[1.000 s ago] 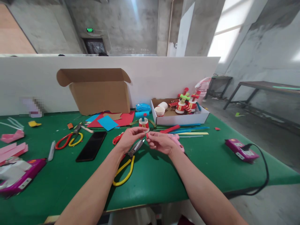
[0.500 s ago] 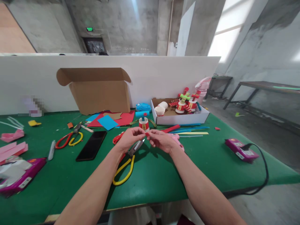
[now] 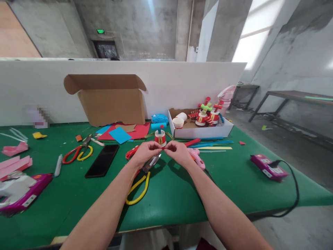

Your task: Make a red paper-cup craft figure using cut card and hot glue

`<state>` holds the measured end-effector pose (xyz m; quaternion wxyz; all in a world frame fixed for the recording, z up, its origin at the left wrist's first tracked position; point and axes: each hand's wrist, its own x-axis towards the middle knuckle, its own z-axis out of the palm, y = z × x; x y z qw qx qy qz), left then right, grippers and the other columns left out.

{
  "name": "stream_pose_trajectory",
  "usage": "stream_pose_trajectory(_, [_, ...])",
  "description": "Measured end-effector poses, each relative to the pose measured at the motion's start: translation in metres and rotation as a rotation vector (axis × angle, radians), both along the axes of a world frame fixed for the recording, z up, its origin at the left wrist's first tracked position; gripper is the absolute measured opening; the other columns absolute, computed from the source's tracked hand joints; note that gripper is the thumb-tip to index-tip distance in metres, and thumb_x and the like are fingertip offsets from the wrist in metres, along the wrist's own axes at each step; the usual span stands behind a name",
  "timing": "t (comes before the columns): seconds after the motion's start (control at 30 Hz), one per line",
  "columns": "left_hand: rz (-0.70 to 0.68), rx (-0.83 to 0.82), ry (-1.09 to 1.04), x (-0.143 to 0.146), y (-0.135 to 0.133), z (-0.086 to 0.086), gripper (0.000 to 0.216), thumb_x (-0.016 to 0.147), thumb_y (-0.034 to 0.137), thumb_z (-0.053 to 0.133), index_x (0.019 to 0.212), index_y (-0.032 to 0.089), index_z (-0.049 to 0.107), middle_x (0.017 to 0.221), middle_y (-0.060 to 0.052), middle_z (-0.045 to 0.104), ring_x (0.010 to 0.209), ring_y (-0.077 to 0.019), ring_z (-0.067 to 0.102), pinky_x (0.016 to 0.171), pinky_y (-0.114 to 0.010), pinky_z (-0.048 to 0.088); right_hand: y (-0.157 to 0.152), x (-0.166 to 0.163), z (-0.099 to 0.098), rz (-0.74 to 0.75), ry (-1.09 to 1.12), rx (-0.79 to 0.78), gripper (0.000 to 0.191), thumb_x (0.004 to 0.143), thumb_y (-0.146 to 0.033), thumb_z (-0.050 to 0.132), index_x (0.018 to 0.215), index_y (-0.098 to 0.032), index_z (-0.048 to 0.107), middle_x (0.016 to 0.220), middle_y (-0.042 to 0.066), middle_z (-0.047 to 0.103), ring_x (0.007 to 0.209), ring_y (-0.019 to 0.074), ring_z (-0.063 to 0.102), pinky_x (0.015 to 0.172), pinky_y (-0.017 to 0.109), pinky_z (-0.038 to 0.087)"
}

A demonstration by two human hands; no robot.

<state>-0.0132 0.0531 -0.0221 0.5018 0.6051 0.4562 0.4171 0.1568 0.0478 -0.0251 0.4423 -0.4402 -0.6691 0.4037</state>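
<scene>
Between the fingertips of my left hand (image 3: 147,152) and my right hand (image 3: 178,152) is a small red piece (image 3: 163,148), mostly hidden by the fingers; it may be paper. Both hands pinch it just in front of a paper cup figure (image 3: 160,138) with a red band, folded strip arms and a blue roll on top. Scissors with yellow and red handles (image 3: 145,172) lie open under my left hand. A red-handled tool (image 3: 131,152) is partly covered by that hand. Beside my right wrist lies a pink glue gun (image 3: 197,158).
A white box lid (image 3: 203,132) holds cups and finished cup figures at the back right. Blue and red paper sheets (image 3: 140,132), a phone (image 3: 102,160) and second scissors (image 3: 78,153) lie left. A purple pack (image 3: 267,168) with a black cable sits right.
My right hand has turned so its fingers point more inward, and the red piece is now more covered. The view has shifted slightly; the objects on the table stay put.
</scene>
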Motion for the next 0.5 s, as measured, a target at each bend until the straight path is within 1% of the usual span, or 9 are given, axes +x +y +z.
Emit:
stream_pose_trajectory(0.17, [0.003, -0.012, -0.046, 0.0017, 0.0006, -0.0012, 0.030, 0.059, 0.037, 0.074, 0.074, 0.014, 0.064, 0.065, 0.000, 0.060, 0.055, -0.0086, 0.048, 0.056, -0.022, 0.040, -0.0010, -0.0022, 0.0005, 0.015, 0.146, -0.154, 0.015, 0.066, -0.033, 0.062, 0.070, -0.018, 0.060, 0.060, -0.003, 0.057, 0.057, 0.0111, 0.052, 0.055, 0.023, 0.040])
stream_pose_trajectory(0.3, [0.006, -0.013, -0.062, 0.0022, 0.0006, -0.0002, 0.029, 0.060, 0.038, 0.072, 0.073, 0.014, 0.063, 0.065, 0.001, 0.059, 0.055, -0.0084, 0.048, 0.056, -0.022, 0.040, -0.0006, -0.0021, 0.0006, 0.043, 0.171, -0.213, 0.015, 0.066, -0.032, 0.062, 0.069, -0.018, 0.060, 0.061, -0.003, 0.057, 0.057, 0.0108, 0.052, 0.058, 0.024, 0.042])
stream_pose_trajectory(0.4, [0.001, -0.016, -0.039, 0.0014, 0.0002, 0.0007, 0.027, 0.062, 0.037, 0.071, 0.073, 0.014, 0.062, 0.063, 0.002, 0.058, 0.054, -0.0079, 0.048, 0.055, -0.022, 0.040, 0.0003, -0.0004, 0.0019, 0.050, 0.123, -0.201, 0.014, 0.068, -0.030, 0.059, 0.073, -0.018, 0.062, 0.062, -0.002, 0.058, 0.058, 0.0107, 0.051, 0.059, 0.024, 0.042])
stream_pose_trajectory(0.5, [-0.006, -0.010, 0.023, 0.0009, -0.0008, 0.0011, 0.026, 0.062, 0.037, 0.071, 0.071, 0.014, 0.062, 0.059, 0.002, 0.057, 0.053, -0.0088, 0.049, 0.053, -0.021, 0.038, 0.0017, 0.0019, 0.0019, 0.041, 0.046, -0.109, 0.017, 0.070, -0.029, 0.058, 0.081, -0.018, 0.065, 0.070, -0.001, 0.062, 0.061, 0.0109, 0.051, 0.059, 0.024, 0.041])
